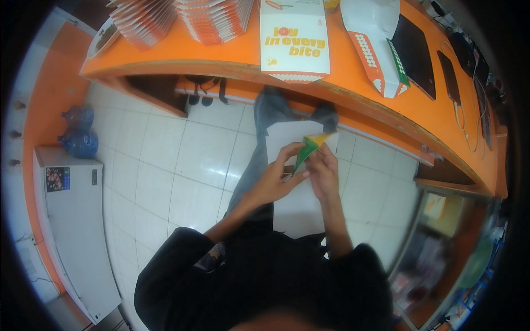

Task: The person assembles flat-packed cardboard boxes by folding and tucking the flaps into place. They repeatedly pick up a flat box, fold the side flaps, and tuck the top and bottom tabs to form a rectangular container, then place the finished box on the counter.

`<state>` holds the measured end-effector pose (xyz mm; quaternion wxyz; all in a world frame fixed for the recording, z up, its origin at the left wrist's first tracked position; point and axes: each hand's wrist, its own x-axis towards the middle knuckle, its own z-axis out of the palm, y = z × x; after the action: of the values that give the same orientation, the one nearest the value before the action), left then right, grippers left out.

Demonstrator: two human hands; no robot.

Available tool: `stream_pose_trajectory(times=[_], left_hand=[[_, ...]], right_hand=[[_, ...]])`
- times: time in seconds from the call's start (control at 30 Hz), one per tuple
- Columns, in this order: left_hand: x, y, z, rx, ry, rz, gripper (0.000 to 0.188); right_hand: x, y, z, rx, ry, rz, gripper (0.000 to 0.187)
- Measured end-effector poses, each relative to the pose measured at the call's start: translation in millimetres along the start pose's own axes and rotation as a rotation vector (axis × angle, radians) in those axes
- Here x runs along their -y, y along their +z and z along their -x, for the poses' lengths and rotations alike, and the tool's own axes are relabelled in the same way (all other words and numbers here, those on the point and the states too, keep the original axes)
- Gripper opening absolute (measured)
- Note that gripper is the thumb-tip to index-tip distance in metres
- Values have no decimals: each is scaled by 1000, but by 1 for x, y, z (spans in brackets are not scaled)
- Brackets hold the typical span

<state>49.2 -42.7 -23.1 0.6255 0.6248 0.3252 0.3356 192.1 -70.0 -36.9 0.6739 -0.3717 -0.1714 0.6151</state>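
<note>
Over my lap I hold a small folded piece of card (pixel 310 148), green and yellow with a pale tip. My left hand (pixel 280 175) grips its left side between fingers and thumb. On the other side, the fingers of my right hand (pixel 323 170) are closed around its lower right part. A long white cardboard sheet (pixel 298 212) lies across my legs beneath both hands. Whether the green and yellow piece is joined to this sheet cannot be made out.
An orange counter (pixel 232 62) curves ahead, bearing stacks of folded cartons (pixel 212 22), a flat printed carton (pixel 295 47), a partly folded box (pixel 375 52), a dark tablet (pixel 411 52) and a phone (pixel 450 77). Left stand a white freezer (pixel 80 220) and blue water bottles (pixel 80 142).
</note>
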Motion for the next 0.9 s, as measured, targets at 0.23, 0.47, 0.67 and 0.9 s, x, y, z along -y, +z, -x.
stream_pose_trajectory(times=[0.23, 0.47, 0.67, 0.9], left_hand=[[22, -19, -6, -105, -359, 182, 47], [30, -26, -10, -321, -514, 379, 29], [32, -29, -14, -306, -487, 260, 19], [24, -34, -9, -265, -150, -207, 7]], right_hand=[[-9, 11, -9, 68, -125, 445, 29], [-20, 10, 22, 335, -254, 1333, 85], [-30, -5, 18, 118, -312, 1169, 57], [-28, -16, 11, -212, 37, 671, 14]])
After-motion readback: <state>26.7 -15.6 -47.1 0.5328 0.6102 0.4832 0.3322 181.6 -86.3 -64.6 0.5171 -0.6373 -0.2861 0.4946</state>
